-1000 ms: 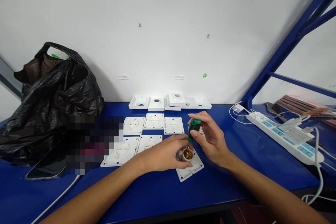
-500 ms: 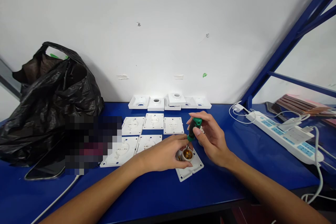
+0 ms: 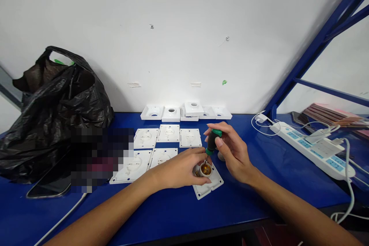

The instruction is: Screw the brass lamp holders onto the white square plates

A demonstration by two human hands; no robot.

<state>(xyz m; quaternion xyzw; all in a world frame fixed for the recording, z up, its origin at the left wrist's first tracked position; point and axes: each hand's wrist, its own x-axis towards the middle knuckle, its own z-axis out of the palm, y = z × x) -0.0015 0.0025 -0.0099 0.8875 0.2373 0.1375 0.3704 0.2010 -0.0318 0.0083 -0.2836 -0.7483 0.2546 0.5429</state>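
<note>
Between the thumb and fingers of my left hand [image 3: 187, 167] is a round lamp socket [image 3: 205, 170], white outside and brassy inside. It sits on a square white plate [image 3: 207, 189] that lies on the blue table. My right hand [image 3: 235, 153] grips a screwdriver [image 3: 213, 140] with a green and black handle. The screwdriver leans, and its tip reaches down at the socket's far rim; the exact contact point is too small to make out. Partly hidden behind my right hand is a small pale round piece [image 3: 221, 156].
Several white square plates [image 3: 169, 133] lie left of my hands. White box-shaped covers [image 3: 152, 112] line the wall. At the left stand a black plastic bag [image 3: 57, 111] and a phone [image 3: 50, 184]. A power strip [image 3: 313, 149] with cables and a blue frame [image 3: 311, 50] are at the right.
The screwdriver handle has turned slightly in my right hand, and its fingers have shifted a little. My left hand, the socket and the plate stay in place.
</note>
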